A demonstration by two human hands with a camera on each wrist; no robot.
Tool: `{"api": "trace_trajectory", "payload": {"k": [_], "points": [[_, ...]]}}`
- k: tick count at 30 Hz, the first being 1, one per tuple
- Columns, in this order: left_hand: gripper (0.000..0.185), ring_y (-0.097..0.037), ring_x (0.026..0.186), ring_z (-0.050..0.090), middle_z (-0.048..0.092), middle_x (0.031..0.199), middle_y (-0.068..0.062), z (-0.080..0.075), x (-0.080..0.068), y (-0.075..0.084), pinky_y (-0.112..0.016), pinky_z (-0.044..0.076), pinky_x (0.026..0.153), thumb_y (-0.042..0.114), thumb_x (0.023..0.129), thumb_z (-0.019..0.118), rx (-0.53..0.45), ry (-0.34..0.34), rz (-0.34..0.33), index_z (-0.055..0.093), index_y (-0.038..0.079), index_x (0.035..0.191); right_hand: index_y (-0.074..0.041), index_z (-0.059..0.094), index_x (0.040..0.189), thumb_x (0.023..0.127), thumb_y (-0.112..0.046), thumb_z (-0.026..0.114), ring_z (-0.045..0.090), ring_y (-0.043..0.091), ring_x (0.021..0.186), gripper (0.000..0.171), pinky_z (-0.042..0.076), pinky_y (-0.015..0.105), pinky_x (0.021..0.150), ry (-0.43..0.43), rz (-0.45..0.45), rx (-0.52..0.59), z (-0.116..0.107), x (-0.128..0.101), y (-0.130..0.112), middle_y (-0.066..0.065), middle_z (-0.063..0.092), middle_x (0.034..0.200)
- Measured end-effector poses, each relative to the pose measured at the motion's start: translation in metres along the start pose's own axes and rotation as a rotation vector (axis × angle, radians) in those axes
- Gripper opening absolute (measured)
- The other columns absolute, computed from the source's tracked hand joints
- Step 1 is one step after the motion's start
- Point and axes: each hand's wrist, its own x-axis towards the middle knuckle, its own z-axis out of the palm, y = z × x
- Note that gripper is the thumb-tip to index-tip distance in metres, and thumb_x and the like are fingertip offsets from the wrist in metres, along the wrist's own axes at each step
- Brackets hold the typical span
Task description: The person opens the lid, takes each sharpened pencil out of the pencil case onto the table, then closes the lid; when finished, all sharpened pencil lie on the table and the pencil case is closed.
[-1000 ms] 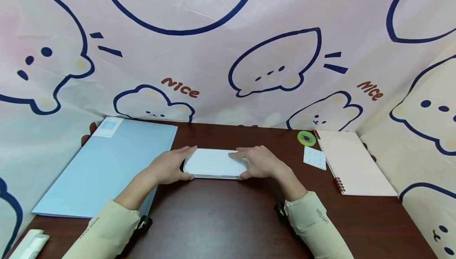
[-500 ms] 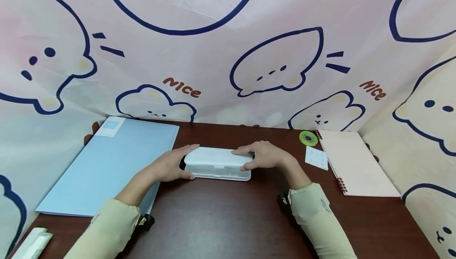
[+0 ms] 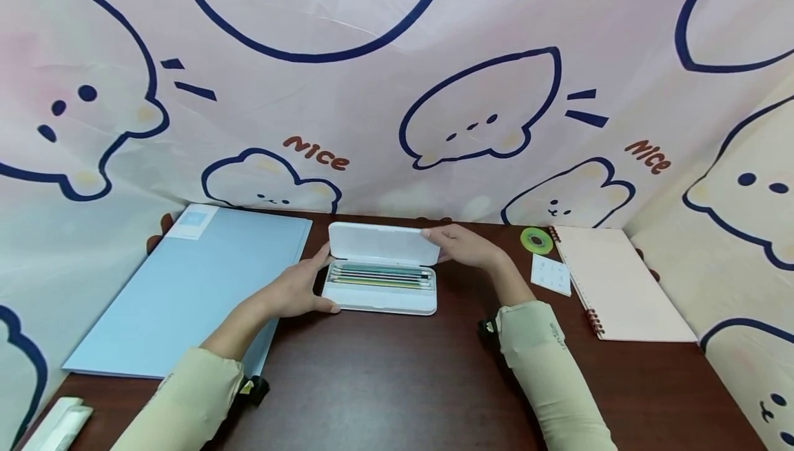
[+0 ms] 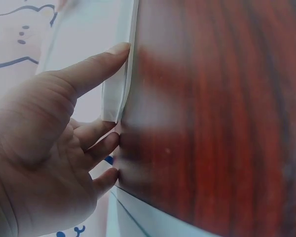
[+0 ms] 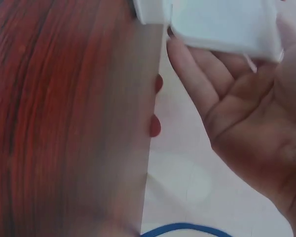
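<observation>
One white pencil case (image 3: 380,300) mid-way across table (image 3: 372,375), long axis L-R. I've L hand (image 3: 293,290) gripping its left end, R hand (image 3: 470,247) pinching raised lid (image 3: 380,244) at right. Pencils (image 3: 380,276) lengthwise btwn, neither hand clearly nearer.

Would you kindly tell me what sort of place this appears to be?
Probably a makeshift study corner: an open white case with pencils in it and a spiral-bound notebook lie on a dark tabletop, with a cartoon-printed backdrop rising behind.
</observation>
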Motion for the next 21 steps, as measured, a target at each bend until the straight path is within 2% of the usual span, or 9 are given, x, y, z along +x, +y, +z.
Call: {"api": "trace_trajectory", "payload": {"k": [4,7,9,11,14,17,21], "points": [[0.127,-0.043,0.145,0.037,0.048,0.156,-0.012,0.000,0.001,0.000,-0.066,0.031,0.114,0.035,0.077,0.089,0.009,-0.008,0.004,0.000,0.008,0.164,-0.010,0.052,0.147,0.106,-0.060,0.033,0.058,0.028,0.127,0.068,0.047,0.049,0.110,0.136,0.099,-0.086,0.002,0.016,0.003,0.011,0.059,0.141],[0.125,-0.043,0.147,0.035,0.046,0.157,-0.015,0.000,0.001,0.002,-0.064,0.032,0.115,0.036,0.078,0.088,0.019,-0.019,-0.008,0.001,0.007,0.164,-0.009,0.036,0.157,0.107,-0.059,0.029,0.038,0.032,0.147,0.071,0.030,0.053,0.122,0.193,0.199,-0.153,0.003,0.026,0.004,0.013,0.041,0.159],[0.123,-0.044,0.147,0.034,0.043,0.158,-0.018,0.000,0.001,0.003,-0.064,0.032,0.115,0.036,0.079,0.088,0.024,-0.026,-0.015,0.004,0.007,0.164,-0.009,0.021,0.162,0.108,-0.053,0.028,0.023,0.033,0.155,0.070,0.022,0.052,0.125,0.191,0.230,-0.163,0.005,0.031,0.005,0.014,0.025,0.168],[0.118,-0.045,0.147,0.034,0.040,0.159,-0.021,0.000,0.000,0.004,-0.064,0.033,0.115,0.036,0.080,0.087,0.039,-0.034,-0.023,0.010,0.006,0.163,-0.010,0.008,0.164,0.110,-0.047,0.028,0.010,0.031,0.159,0.069,0.015,0.050,0.128,0.178,0.240,-0.183,0.007,0.037,0.006,0.011,0.010,0.172],[0.107,-0.044,0.147,0.035,0.039,0.160,-0.022,0.000,0.000,0.003,-0.064,0.034,0.115,0.036,0.081,0.086,0.065,-0.040,-0.012,0.023,0.005,0.161,-0.012,-0.002,0.164,0.110,-0.044,0.031,0.003,0.031,0.160,0.071,0.011,0.050,0.128,0.156,0.217,-0.220,0.010,0.042,0.005,0.010,0.001,0.173],[0.099,-0.043,0.146,0.037,0.040,0.159,-0.021,0.000,0.000,0.001,-0.063,0.034,0.115,0.035,0.081,0.086,0.085,-0.047,0.006,0.032,0.003,0.158,-0.015,-0.006,0.164,0.108,-0.048,0.036,0.002,0.033,0.159,0.077,0.011,0.052,0.128,0.159,0.187,-0.268,0.011,0.038,0.003,0.010,-0.001,0.173],[0.099,-0.041,0.145,0.040,0.042,0.158,-0.021,-0.002,0.000,0.002,-0.060,0.036,0.115,0.034,0.081,0.086,0.097,-0.052,0.008,0.033,0.001,0.157,-0.021,-0.003,0.165,0.105,-0.053,0.045,0.001,0.034,0.159,0.083,0.013,0.056,0.127,0.208,0.111,-0.370,0.011,0.021,-0.007,0.012,0.000,0.172]]}}
